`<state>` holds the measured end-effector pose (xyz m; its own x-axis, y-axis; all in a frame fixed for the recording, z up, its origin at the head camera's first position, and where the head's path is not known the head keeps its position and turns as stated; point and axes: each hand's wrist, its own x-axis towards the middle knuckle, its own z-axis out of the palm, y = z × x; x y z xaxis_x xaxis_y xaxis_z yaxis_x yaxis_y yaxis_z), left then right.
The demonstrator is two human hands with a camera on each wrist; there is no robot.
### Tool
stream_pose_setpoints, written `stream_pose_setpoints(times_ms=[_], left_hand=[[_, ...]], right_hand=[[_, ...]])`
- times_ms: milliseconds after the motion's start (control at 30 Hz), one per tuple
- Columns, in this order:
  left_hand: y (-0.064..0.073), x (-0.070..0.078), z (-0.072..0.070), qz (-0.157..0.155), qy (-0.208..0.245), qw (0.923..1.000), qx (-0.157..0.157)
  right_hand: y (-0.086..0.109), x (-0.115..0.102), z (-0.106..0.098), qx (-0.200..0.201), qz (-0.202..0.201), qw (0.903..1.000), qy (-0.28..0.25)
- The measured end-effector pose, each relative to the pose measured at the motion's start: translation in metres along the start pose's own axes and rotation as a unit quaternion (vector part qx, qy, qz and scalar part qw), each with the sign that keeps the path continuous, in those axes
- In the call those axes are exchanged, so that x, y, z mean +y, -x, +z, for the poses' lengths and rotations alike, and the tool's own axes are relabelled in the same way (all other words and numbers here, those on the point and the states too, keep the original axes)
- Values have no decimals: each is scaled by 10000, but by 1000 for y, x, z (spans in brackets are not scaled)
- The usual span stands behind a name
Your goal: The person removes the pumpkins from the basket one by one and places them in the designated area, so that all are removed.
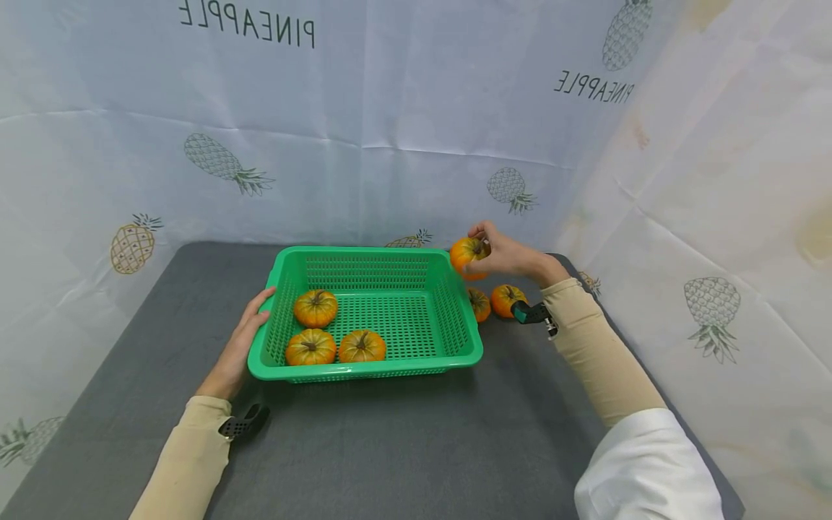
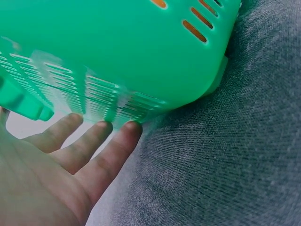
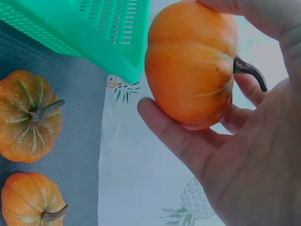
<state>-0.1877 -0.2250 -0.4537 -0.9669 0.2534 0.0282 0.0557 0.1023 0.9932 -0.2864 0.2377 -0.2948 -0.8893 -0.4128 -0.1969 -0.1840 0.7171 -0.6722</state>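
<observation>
R hand [image 1: 503,253] gripped mini pumpkin [image 3: 188,66] by plastic basket [image 1: 422,363]; L hand [image 1: 240,348], fingers extended, touched basket. Prob. mid-loading; next req'd lowering pumpkin inside.

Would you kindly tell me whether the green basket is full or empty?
Neither: the green basket is partly filled, with three pumpkins inside and its perforated floor bare toward the right.

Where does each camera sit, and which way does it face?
Head: worn on the head, looks forward and down at the green basket; left hand, right hand, forearms show.
Left wrist: worn there, faces the basket's outside; left hand shows.
Right wrist: worn there, faces the held pumpkin; right hand shows.
Shared by head and right wrist: that pumpkin, the basket.
</observation>
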Motion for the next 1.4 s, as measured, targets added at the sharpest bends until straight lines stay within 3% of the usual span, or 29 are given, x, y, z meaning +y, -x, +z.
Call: stream_pose_setpoints(times_ms=[200,667,800,1400], left_hand=[[0,1,0,12,35,10000,-10],[0,0,1,34,50,10000,7],[0,0,2,51,35,10000,24],[0,-1,2,-35,18,10000,61]], right_hand=[[2,2,-1,108,-171,9997,-108],[8,15,-11,812,-413,9952,-354],[13,20,-15,1045,-322,9929,-476],[25,40,-27,1753,-36,9844,-154]])
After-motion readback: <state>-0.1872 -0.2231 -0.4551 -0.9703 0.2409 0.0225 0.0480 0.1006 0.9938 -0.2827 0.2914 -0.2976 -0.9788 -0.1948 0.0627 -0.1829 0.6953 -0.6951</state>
